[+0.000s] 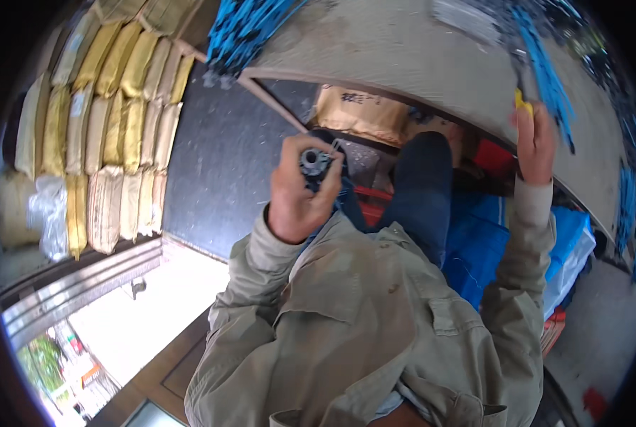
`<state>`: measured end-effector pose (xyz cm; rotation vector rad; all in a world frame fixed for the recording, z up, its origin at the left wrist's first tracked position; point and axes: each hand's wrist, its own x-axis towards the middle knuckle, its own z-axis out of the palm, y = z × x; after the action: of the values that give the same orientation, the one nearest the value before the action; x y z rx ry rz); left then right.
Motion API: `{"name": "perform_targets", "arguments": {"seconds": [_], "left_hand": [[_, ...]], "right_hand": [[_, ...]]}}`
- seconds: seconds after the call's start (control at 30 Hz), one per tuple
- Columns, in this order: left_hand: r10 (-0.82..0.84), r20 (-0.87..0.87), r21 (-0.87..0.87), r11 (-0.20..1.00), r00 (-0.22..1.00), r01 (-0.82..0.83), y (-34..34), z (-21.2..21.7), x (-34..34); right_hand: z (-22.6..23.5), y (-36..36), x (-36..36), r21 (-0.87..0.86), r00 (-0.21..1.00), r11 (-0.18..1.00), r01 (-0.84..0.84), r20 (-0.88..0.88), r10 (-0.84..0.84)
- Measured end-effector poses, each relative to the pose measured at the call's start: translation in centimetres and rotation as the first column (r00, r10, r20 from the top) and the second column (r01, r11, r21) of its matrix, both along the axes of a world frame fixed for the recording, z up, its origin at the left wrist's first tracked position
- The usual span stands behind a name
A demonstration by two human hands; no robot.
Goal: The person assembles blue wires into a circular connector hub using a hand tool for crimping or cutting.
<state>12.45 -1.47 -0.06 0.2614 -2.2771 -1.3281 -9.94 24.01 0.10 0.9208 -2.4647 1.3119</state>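
Note:
My left hand (pixel 297 188) is in front of my lap, closed around a dark cylindrical piece (pixel 314 161) with a round hole in its end. A thin, light metal bit (pixel 334 147) shows by the thumb and fingertips; its kind is unclear. Over the right side of the table my right hand (pixel 536 142) is closed on a yellow-handled tool (pixel 523 102). Its grey far end is blurred, so I cannot tell its exact kind. Right beside that tool lies a bunch of blue strips (pixel 546 67) with dark ends.
The grey tabletop (pixel 375 60) spans the far side, with another blue strip bundle (pixel 243 35) at its left. Beneath it sits a brown paper package (pixel 361 114). Stacked yellow and brown packages (pixel 108 128) line the left. Blue bags (pixel 474 242) rest beside my right leg.

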Motion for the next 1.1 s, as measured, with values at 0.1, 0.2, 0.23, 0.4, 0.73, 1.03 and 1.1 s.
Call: {"name": "perform_targets", "arguments": {"seconds": [0.1,0.2,0.23,0.4,0.73,1.03,1.1], "left_hand": [[0.012,-0.079,-0.010,1.000,0.997,-0.013,0.3,-0.3,0.2],[0.113,-0.143,0.007,0.994,0.983,-0.114,0.7,-0.3,0.9],[0.121,-0.143,0.010,0.993,0.982,-0.120,0.8,-0.3,1.0],[0.040,-0.202,-0.022,0.999,0.979,-0.045,0.7,-0.2,1.6],[0.022,-0.206,-0.032,0.999,0.978,-0.030,0.2,-0.4,1.6],[0.006,-0.122,0.067,0.998,0.993,0.002,-0.2,-0.2,1.5],[-0.036,-0.098,0.054,0.998,0.995,0.042,-0.4,0.0,1.5]], "right_hand": [[1.9,-4.5,7.8,0.107,0.938,0.947,-0.304,0.205,0.279],[2.6,-6.8,10.7,0.354,0.884,0.846,-0.399,-0.099,0.458],[2.8,-7.3,11.2,0.460,0.859,0.818,-0.346,-0.196,0.474],[4.0,-8.3,11.5,0.614,0.765,0.765,-0.197,-0.392,0.511],[6.5,-8.7,11.9,0.729,0.711,0.668,-0.147,-0.392,0.584],[-2.1,-10.4,12.6,0.244,0.830,0.963,-0.115,-0.509,0.228],[-2.0,-11.1,10.5,0.199,0.746,0.979,-0.037,-0.646,0.160]]}}
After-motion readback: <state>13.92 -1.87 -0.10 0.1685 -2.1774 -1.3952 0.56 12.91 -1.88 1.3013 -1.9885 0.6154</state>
